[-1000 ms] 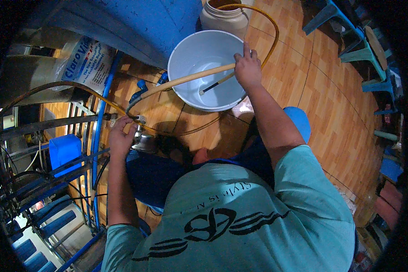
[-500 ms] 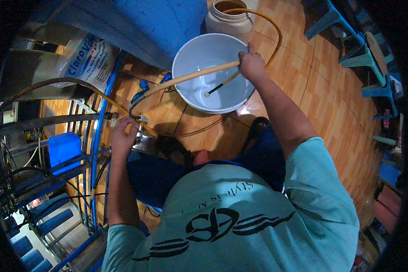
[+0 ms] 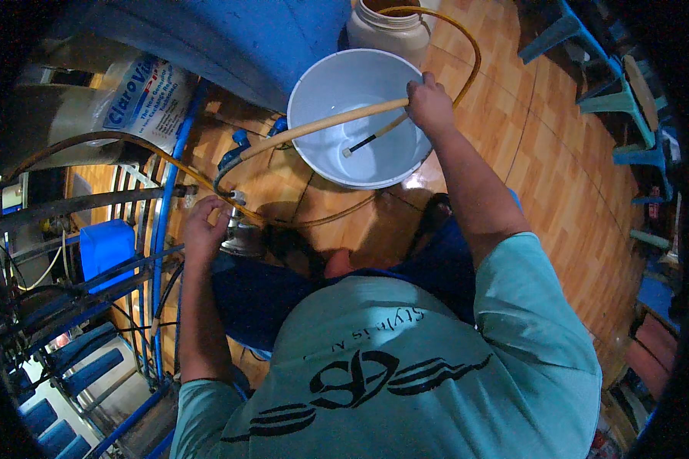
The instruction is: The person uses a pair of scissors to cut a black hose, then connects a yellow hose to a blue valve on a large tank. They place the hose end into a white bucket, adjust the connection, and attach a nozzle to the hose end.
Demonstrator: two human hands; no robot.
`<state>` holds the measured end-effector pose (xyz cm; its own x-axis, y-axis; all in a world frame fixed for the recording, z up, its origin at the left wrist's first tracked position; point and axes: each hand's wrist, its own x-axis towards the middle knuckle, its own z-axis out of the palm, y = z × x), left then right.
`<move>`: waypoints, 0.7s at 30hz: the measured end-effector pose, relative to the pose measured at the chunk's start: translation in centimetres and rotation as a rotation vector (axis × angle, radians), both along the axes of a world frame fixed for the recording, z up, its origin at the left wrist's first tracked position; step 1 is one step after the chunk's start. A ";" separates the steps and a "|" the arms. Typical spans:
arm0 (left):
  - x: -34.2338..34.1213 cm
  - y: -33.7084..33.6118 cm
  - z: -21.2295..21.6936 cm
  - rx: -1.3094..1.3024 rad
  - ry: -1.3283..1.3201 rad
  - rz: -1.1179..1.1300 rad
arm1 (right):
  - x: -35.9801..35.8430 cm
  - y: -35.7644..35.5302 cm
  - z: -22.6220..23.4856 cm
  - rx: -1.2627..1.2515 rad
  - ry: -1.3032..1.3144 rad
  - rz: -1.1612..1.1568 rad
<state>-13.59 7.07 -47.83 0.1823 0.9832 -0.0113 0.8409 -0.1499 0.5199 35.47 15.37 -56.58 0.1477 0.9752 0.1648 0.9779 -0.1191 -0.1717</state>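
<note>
My right hand [image 3: 430, 103] grips a tan hose [image 3: 325, 123] over the rim of a white bucket [image 3: 323, 93], with a thinner tube end hanging inside the bucket. The hose runs left and down toward a metal valve fitting [image 3: 241, 237] near the floor. My left hand [image 3: 205, 228] is closed around that fitting, beside a blue pipe [image 3: 161, 229]. A thin yellow hose [image 3: 467, 53] loops from a beige jar [image 3: 386, 27] behind the bucket.
A large blue tank [image 3: 230, 38] stands at the top. A metal rack with blue filter housings [image 3: 103, 249] and pipes fills the left. Blue plastic stools [image 3: 628, 99] stand at the right on the wooden-look floor [image 3: 559, 191].
My right hand with the hose has shifted slightly up over the bucket's far rim. My left hand stays on the valve fitting.
</note>
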 end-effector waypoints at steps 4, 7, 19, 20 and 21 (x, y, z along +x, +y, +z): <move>0.6 0.0 0.6 -0.038 -0.003 0.023 | 0.0 0.4 0.0 -0.017 -0.005 -0.025; 0.6 0.1 0.6 -0.039 0.008 0.027 | 0.6 0.9 0.2 -0.074 0.026 -0.024; 1.2 0.1 0.9 -0.071 0.024 0.049 | 1.1 1.6 0.8 -0.199 0.130 -0.030; 1.2 0.0 0.9 -0.070 0.023 0.059 | 1.1 1.6 0.9 -0.196 0.135 -0.031; 1.2 0.0 0.9 -0.069 0.022 0.069 | 1.0 1.6 1.0 -0.193 0.141 -0.033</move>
<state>-12.43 7.04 -46.97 0.1132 0.9901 -0.0831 0.8594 -0.0556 0.5083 36.50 16.96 -55.63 0.1886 0.9809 -0.0483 0.9410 -0.1945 -0.2769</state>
